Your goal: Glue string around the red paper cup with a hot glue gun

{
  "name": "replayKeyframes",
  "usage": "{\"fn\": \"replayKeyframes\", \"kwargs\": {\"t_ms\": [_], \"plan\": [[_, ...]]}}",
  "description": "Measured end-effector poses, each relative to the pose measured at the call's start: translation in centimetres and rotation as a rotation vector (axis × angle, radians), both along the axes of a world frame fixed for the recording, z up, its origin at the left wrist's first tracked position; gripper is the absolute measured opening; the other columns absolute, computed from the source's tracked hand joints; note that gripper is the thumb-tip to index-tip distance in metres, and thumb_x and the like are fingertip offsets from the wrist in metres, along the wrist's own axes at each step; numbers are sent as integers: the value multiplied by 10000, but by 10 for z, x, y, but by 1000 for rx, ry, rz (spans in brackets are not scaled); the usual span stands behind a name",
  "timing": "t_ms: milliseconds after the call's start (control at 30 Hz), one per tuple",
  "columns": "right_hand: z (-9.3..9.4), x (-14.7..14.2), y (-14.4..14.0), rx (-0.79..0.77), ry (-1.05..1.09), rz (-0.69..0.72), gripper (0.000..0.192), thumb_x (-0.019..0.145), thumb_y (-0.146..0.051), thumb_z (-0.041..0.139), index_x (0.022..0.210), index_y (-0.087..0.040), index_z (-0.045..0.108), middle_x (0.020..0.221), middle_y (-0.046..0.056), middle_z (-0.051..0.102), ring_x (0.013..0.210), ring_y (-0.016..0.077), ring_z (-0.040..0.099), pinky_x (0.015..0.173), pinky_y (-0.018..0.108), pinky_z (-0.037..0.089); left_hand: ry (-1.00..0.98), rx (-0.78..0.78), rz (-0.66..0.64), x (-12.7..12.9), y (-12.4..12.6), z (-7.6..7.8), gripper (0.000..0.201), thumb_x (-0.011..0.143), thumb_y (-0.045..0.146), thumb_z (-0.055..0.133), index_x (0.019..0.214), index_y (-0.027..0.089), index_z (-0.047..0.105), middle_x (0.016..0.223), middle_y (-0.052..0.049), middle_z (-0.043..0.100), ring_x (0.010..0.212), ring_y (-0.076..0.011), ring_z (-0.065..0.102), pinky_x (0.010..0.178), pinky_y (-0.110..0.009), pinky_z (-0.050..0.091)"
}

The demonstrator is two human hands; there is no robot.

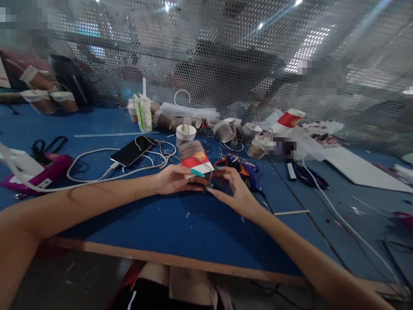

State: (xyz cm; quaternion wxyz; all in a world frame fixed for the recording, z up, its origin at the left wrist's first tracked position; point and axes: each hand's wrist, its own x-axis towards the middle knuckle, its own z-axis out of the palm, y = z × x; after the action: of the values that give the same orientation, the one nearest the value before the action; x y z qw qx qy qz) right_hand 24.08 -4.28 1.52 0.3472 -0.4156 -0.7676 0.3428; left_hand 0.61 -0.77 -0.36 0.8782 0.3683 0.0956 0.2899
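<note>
Two hands meet on the red paper cup [193,160] lying on its side at the near middle of the blue table [167,224]: pinch it firmly with your left hand [176,178] while your right hand [234,185], fingers loosely spread and empty, guides the twine evenly.

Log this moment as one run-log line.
left hand: grips red paper cup | right hand: touches cup base | blue table

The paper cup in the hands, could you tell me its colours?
The paper cup is red and white, seen in the head view.
</note>
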Motion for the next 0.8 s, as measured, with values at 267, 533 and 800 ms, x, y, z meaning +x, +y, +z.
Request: {"fn": "replayKeyframes", "kwargs": {"t_ms": [267,533,800], "plan": [[21,-4,-3,-351,374,-6,346,702,-324,660,1003,-226,520,805,30,643,729,183,604,638,316,458,10,-33,-1,0,-1,3,424,702,221,747,1109,113,697,997,-87,767,1022,-214,679,1019,-405,434],[37,0,-2,-509,624,-103,320,692,-394,522,905,-184,635,616,10,479,523,168,423,543,356,463,57,-42,70,3,-4,4,335,656,181,780,981,127,725,899,-64,772,936,-201,700,984,-398,464],[29,17,17,12,403,-436,188,760,-444,528,783,-259,506,641,5,484,585,192,483,560,353,441,31,6,-31,-2,-2,4,466,612,220,756,1067,131,708,983,-88,760,981,-211,684,952,-371,468]]}}
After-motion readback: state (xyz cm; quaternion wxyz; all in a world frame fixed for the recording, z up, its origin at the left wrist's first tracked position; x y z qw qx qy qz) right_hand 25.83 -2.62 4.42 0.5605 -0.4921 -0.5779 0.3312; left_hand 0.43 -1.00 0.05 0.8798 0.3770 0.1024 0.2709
